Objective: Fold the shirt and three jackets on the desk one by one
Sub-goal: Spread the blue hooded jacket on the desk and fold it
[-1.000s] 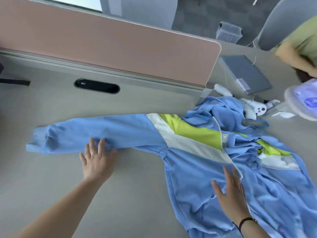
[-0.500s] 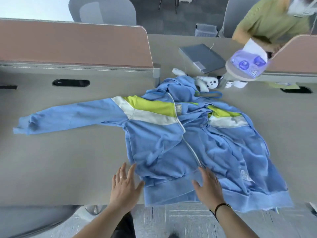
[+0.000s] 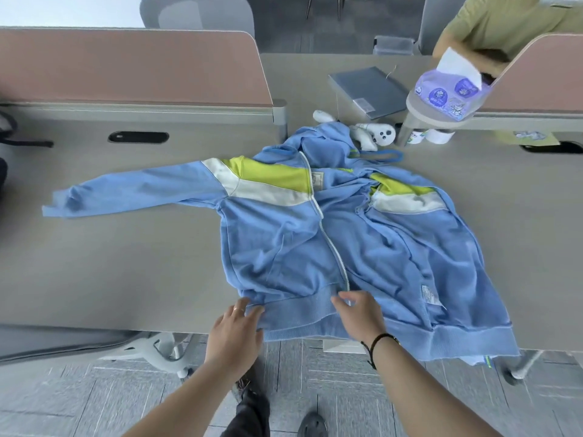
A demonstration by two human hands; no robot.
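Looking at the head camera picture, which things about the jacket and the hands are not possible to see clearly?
- Head view: the right sleeve of the blue jacket cannot be found; crumpled fabric covers it.
- The care label text is too small to read.
- The left hand and the right hand both lie at the hem; their fingertips are partly hidden, so the grip is unclear.
- Other garments: none in frame.
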